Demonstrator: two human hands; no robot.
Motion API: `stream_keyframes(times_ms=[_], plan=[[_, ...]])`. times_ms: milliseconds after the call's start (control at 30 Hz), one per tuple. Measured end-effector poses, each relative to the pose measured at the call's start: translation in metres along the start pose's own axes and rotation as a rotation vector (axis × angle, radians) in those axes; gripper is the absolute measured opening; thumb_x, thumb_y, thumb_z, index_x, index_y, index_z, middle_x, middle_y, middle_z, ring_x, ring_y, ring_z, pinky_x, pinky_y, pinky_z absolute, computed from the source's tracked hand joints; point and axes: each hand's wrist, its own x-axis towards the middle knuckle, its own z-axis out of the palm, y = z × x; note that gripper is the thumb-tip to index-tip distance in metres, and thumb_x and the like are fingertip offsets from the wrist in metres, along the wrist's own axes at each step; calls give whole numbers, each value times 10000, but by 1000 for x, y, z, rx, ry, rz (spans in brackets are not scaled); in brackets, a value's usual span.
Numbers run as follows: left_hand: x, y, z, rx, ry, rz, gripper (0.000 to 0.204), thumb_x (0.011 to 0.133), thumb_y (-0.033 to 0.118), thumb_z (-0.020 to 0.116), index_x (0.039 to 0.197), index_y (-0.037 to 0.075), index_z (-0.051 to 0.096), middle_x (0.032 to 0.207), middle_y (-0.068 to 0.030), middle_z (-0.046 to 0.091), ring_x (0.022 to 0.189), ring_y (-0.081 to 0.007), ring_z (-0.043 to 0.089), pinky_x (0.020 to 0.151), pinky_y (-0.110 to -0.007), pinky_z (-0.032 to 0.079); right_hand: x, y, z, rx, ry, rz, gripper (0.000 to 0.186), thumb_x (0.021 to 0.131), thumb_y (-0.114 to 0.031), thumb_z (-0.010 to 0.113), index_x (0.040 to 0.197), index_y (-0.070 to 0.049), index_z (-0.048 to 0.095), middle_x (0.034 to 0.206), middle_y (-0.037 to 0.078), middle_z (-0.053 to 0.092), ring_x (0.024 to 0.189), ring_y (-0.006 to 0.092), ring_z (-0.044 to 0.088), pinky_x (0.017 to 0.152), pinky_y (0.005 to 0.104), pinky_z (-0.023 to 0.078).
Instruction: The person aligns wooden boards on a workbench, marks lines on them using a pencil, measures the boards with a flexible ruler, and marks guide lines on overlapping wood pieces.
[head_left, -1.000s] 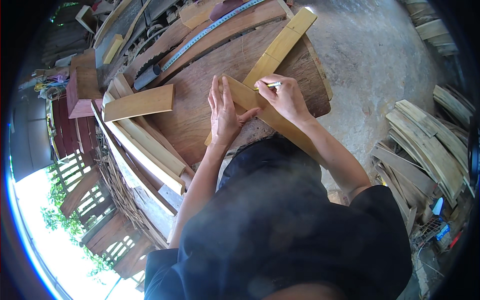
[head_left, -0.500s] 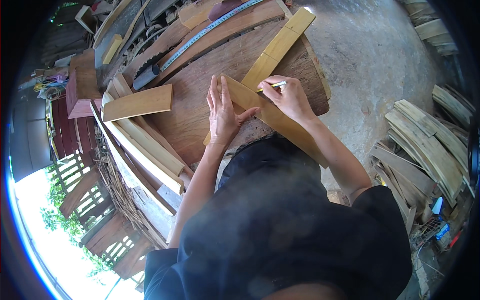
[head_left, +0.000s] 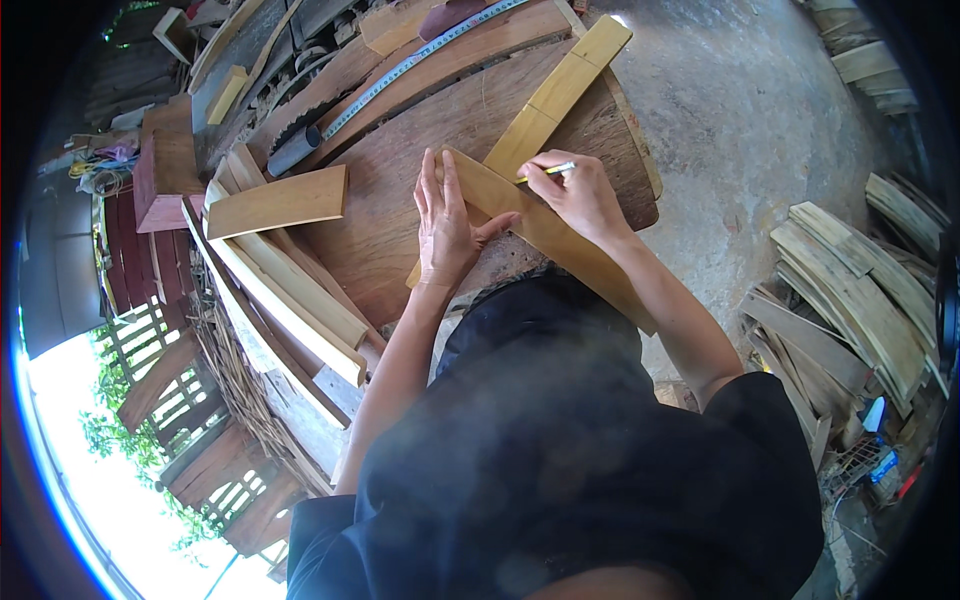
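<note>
My right hand pinches a thin pencil, its point down where two boards cross. One flat yellowish board slants from between my hands toward my right forearm. Beneath it, a second yellowish board runs up to the far right, with thin lines drawn across its face. My left hand lies against the near end of the upper board, fingers stretched upward and thumb spread over the board's edge. Both boards rest on a brown wooden worktop.
A tape measure lies extended along the worktop's far side, near a dark cylinder. At the left, a loose board crosses several long planks. Stacked curved wood pieces stand on the concrete floor at the right.
The pencil and my right hand have shifted very slightly to the right. My left hand and both boards look unmoved.
</note>
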Motion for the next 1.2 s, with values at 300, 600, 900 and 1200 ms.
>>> stream_keyframes(times_ms=[300, 600, 900, 1200], plan=[[1, -3, 3, 30, 5, 19, 1275, 687, 571, 896, 1607, -13, 235, 1630, -292, 227, 1450, -493, 319, 1176, -526, 384, -1, -5, 2, -59, 96, -3, 182, 979, -153, 703, 953, 24, 743, 830, 130, 733, 680, 192, 692, 633, 319, 530], [1, -3, 3, 33, 12, 26, 1278, 684, 581, 892, 1602, -24, 241, 1628, -297, 231, 1449, -494, 322, 1175, -527, 383, 2, 1, 16, -1, 125, -39, 180, 985, -155, 694, 964, 16, 748, 829, 126, 747, 699, 186, 717, 628, 322, 538], [2, -1, 2, 28, 3, 21, 1278, 688, 588, 885, 1595, -39, 241, 1622, -308, 233, 1448, -499, 322, 1174, -527, 382, 17, 0, 20, -30, 67, -84, 165, 966, -151, 713, 970, 11, 743, 799, 149, 712, 671, 229, 689, 632, 328, 524], [1, -3, 3, 25, 10, 35, 1268, 692, 575, 890, 1596, -33, 239, 1624, -301, 226, 1449, -496, 318, 1176, -523, 383, -1, 3, 5, -145, 17, -48, 155, 966, -138, 704, 944, 12, 734, 842, 144, 712, 685, 232, 682, 633, 345, 516]])
